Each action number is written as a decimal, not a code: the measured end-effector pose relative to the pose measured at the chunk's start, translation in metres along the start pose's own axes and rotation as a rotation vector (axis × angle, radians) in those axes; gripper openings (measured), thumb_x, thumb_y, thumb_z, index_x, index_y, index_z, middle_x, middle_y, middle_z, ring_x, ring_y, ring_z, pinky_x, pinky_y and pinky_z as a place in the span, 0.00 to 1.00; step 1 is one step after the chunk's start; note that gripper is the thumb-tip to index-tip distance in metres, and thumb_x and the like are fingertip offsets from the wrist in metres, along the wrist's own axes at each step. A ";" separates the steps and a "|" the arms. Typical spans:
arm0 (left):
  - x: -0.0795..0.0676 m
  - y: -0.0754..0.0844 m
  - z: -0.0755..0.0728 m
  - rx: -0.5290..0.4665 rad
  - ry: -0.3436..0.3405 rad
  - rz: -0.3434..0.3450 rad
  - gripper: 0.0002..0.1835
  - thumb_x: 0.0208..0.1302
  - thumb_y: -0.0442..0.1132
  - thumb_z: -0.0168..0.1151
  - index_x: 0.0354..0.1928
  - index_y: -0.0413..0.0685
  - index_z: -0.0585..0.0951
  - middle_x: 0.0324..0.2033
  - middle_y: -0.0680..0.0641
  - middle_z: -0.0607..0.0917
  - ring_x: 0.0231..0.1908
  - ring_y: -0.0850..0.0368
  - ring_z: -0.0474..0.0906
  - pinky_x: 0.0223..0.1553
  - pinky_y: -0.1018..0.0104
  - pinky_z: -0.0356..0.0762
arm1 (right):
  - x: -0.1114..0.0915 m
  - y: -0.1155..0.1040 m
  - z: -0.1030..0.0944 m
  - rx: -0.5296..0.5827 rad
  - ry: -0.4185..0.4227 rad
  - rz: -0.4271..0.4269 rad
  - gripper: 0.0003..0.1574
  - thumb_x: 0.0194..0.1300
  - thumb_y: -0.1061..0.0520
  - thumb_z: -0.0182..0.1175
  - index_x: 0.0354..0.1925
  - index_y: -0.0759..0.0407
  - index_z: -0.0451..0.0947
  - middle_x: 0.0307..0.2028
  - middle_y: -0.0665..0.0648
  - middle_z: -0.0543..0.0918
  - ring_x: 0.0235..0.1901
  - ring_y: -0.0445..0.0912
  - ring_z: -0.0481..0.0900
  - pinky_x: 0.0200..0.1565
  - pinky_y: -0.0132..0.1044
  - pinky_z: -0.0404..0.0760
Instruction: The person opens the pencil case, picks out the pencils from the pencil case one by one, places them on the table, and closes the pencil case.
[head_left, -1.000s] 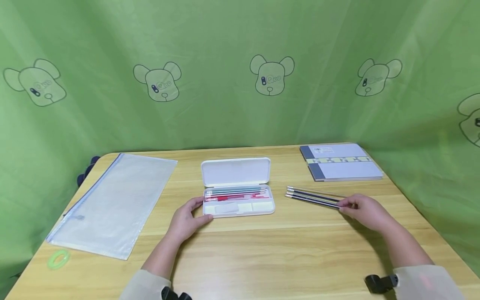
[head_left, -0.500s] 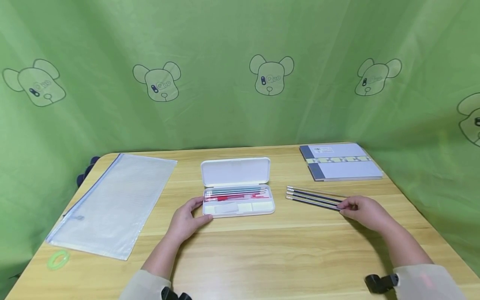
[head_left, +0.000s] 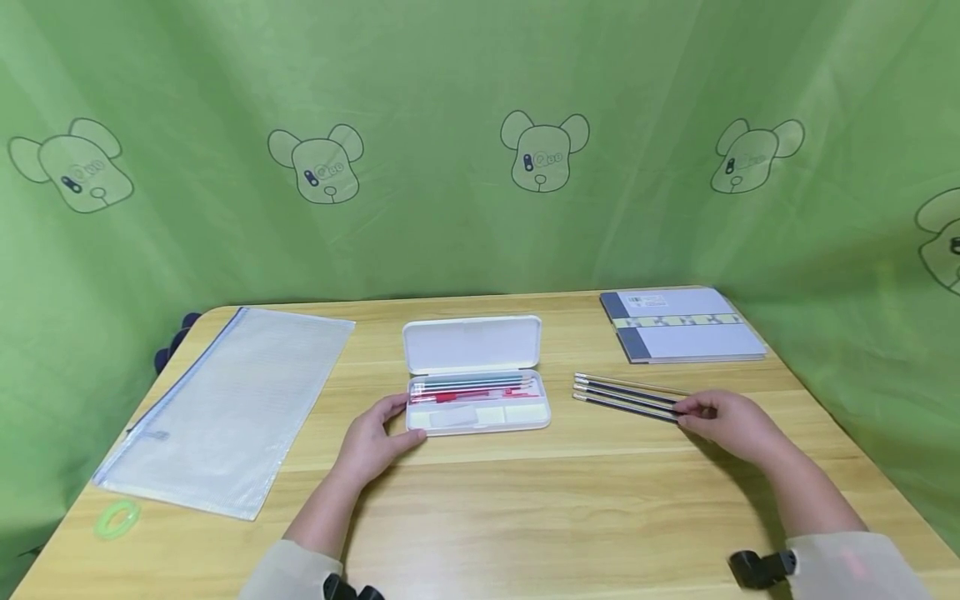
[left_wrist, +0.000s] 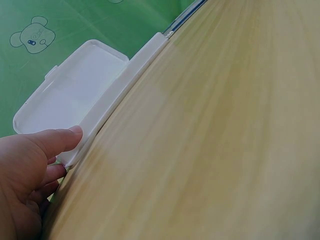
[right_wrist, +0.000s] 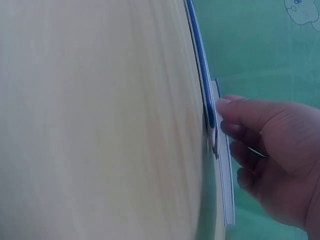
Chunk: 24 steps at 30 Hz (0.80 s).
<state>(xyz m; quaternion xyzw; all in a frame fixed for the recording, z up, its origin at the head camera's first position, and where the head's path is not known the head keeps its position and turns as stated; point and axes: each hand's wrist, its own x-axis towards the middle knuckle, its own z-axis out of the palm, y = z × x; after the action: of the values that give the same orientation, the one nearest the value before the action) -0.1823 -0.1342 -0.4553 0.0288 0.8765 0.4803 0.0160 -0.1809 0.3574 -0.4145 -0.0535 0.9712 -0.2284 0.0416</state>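
Note:
In the head view a white pencil case (head_left: 525,415) lies with its lid (head_left: 472,346) raised. Several pencils (head_left: 468,383) and a red pen-like item (head_left: 446,397) fill its back compartment. My left hand (head_left: 372,442) holds its left end, thumb at the front corner, as the left wrist view also shows. To the right, several dark and striped pencils (head_left: 622,393) lie in a slight fan, eraser ends to the left. My right hand (head_left: 731,425) pinches at their right ends, covering the tips. In the right wrist view the thumb is right by a sharpened pencil (right_wrist: 202,75).
A clear zip pouch (head_left: 232,408) lies flat on the left of the wooden table (head_left: 525,517). Near its front corner is a green ring (head_left: 117,518). A banded notebook (head_left: 682,342) lies at the back right. A green curtain (head_left: 450,242) hangs behind the table.
The front pencil under my right hand has shifted slightly toward me, spreading the fan. My left hand and the pencil case have stayed in place.

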 end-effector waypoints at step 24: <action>0.003 -0.003 0.002 0.015 0.009 0.019 0.34 0.55 0.44 0.73 0.63 0.42 0.75 0.60 0.41 0.80 0.67 0.43 0.69 0.72 0.47 0.62 | 0.051 -0.094 0.028 0.195 0.029 -0.139 0.15 0.66 0.56 0.63 0.48 0.61 0.83 0.44 0.59 0.86 0.42 0.48 0.81 0.45 0.40 0.81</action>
<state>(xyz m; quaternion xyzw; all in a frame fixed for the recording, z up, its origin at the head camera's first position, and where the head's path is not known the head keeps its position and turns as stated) -0.1849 -0.1340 -0.4583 0.0349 0.8798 0.4740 0.0074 -0.2203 0.2547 -0.4004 -0.1130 0.9389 -0.3248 0.0166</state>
